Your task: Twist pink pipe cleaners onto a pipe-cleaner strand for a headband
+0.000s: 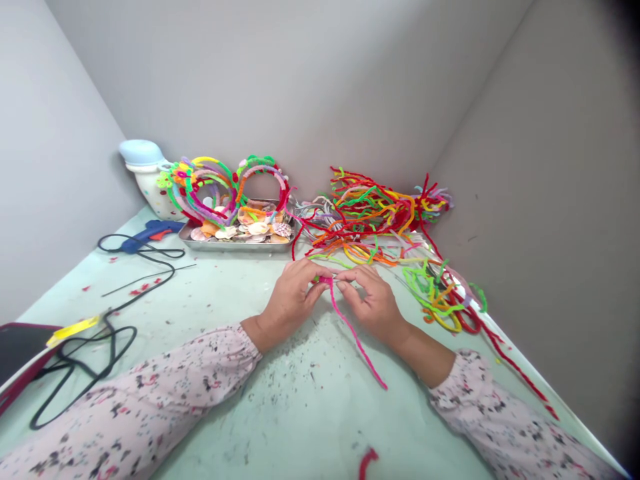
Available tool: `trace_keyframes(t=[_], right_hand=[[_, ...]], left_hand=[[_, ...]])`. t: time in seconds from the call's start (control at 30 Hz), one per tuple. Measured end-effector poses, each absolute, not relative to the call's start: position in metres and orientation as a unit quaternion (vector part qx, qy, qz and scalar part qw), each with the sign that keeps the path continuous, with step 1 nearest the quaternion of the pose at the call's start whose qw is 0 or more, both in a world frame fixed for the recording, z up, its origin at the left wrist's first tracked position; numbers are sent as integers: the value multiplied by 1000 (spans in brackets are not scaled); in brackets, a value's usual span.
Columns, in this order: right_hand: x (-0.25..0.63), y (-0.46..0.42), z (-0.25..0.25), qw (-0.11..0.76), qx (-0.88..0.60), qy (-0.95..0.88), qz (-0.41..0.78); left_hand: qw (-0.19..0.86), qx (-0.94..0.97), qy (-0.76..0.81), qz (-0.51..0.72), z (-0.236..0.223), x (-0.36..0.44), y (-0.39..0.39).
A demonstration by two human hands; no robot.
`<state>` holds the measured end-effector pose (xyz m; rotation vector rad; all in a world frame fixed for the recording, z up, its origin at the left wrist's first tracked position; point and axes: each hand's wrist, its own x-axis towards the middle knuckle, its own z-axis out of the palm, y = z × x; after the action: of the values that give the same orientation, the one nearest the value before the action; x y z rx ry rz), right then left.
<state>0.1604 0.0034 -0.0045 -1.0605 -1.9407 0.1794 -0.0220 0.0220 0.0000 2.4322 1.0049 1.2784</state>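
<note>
A bright pink pipe cleaner [357, 340] hangs from between my hands, its loose end trailing down toward me over the table. My left hand [295, 293] pinches its upper part, where the pink looks wound into a short coil with a bit of green beside it. Close by on the right, my right hand [373, 300] has thumb and forefinger pressed together on a thin greyish strip [335, 274] that runs out of the pink coil. Fingers hide most of this strip, so its full shape cannot be seen.
Behind my hands, a metal tray [240, 247] holds seashells and pipe-cleaner headbands [205, 187]. A heap of colourful pipe cleaners [375, 207] spreads along the right. A blue glue gun [150, 233], its black cord [75, 360] and a white jar [150, 177] lie left. A red scrap [369, 460] is in front.
</note>
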Motion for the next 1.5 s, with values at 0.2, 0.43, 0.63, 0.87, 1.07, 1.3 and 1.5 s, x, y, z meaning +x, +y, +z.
trace_keyframes(t=[0.2, 0.43, 0.63, 0.87, 1.07, 1.3, 1.5], right_hand=[[160, 4, -4, 451, -420, -784, 76], [161, 3, -5, 449, -425, -782, 78], [161, 3, -5, 452, -422, -782, 79], [161, 5, -5, 451, -418, -785, 79], [161, 5, -6, 452, -417, -785, 80], [161, 5, -5, 451, -417, -785, 78], [161, 7, -6, 455, -406, -789, 70]], left_hand=[[107, 827, 340, 435, 0, -23, 22], [109, 826, 334, 441, 1, -23, 23], [103, 829, 326, 443, 0, -23, 23], [94, 828, 328, 445, -1, -23, 23], [100, 827, 331, 444, -1, -24, 22], [111, 822, 336, 445, 0, -23, 22], [118, 818, 345, 444, 1, -23, 20]])
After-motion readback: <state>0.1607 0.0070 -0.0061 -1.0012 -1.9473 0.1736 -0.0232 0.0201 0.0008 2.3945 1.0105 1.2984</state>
